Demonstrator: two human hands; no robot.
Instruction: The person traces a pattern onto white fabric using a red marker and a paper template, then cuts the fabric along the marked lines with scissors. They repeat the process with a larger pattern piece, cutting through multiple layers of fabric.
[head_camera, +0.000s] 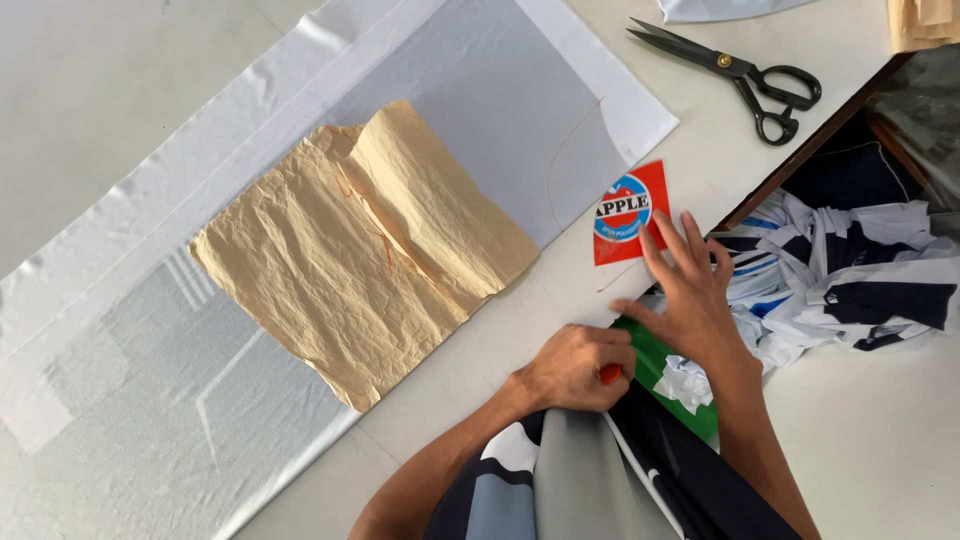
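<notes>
A small red object (610, 374), perhaps a marker or chalk piece, is gripped in the left hand (575, 366), whose fingers are curled shut around it so that only its red tip is seen between them. The hand is rested on the near edge of the white table (480, 340), just beside a green piece of fabric (660, 365). The right hand (690, 295) is laid flat on that green fabric, fingers spread wide and holding nothing; its fingertips are placed close to a red card with a round blue and white label (625, 210), though whether the card is touched cannot be told.

Dark blue, grey and white cloth (590, 480) is draped below the two hands at the bottom edge of the view. To the right, below the table edge, a heap of blue and white striped cloth scraps (850, 280) is seen.

Farther left on the table, a long strip of white and grey fabric (480, 90) is spread diagonally, and a crumpled tan paper pattern (340, 260) is laid on top of it, well apart from both hands. A pair of black-handled scissors (740, 75) is left near the far right corner of the table, closed
</notes>
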